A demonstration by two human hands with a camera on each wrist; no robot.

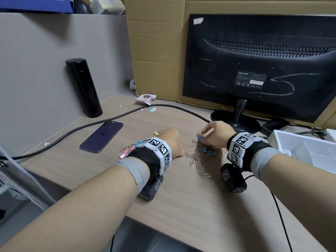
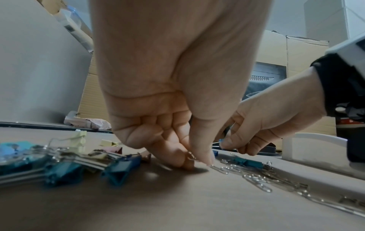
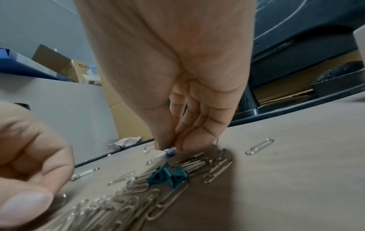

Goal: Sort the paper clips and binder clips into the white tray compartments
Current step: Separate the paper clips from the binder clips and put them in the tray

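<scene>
Head view: both hands work on the desk (image 1: 181, 197). Right hand (image 1: 215, 136) pinches a blue binder clip (image 1: 199, 138) at the far edge of the paper clip pile (image 1: 201, 160). Left hand (image 1: 170, 142) is curled, knuckles up; its grip is hidden here. More binder clips, pink and teal (image 1: 127, 150), sit just left of the left wrist, with a yellow one (image 1: 157, 133) beyond. The white tray (image 1: 300, 148) stands at far right, well apart from the pile. Phone (image 1: 101, 136), black flask (image 1: 84, 88) and monitor (image 1: 258, 66) sit behind.

Left wrist view: shows what the head view hides. The left thumb and fingers (image 2: 177, 156) pinch a small metal clip (image 2: 191, 156) right at the desk surface. Blue binder clips (image 2: 122, 168) lie just beside.

Right wrist view: the right fingertips (image 3: 168, 140) close on the blue binder clip (image 3: 170, 151), whose wire handle sticks out left. Two teal binder clips (image 3: 168, 175) lie on top of the paper clips, much clearer here than from the head.

Advice: lift the clip straight up so its wire handle does not snag loose paper clips, then carry it to the tray's binder-clip compartment.
</scene>
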